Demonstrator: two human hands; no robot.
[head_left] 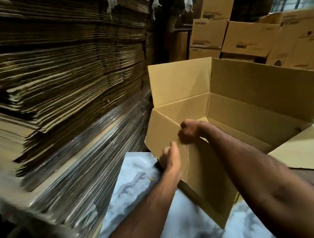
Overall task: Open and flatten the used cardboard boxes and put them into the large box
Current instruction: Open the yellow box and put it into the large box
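Your right hand (pixel 188 132) grips the near flap of the open cardboard box (pixel 246 111), centre-right; your left hand (pixel 170 158) rests loosely against its near-left wall. Marbled counter (pixel 135 179) below. Flattened cardboard stack (pixel 55 89) crowds left; printed cartons (pixel 249 36) far right.

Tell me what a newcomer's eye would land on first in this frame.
First, the open cardboard box at centre, flaps up, with the right hand gripping its near edge and the left hand against the near flap. Next, the tall stack of flattened cardboard filling the left side. Printed cartons are piled at the upper right.
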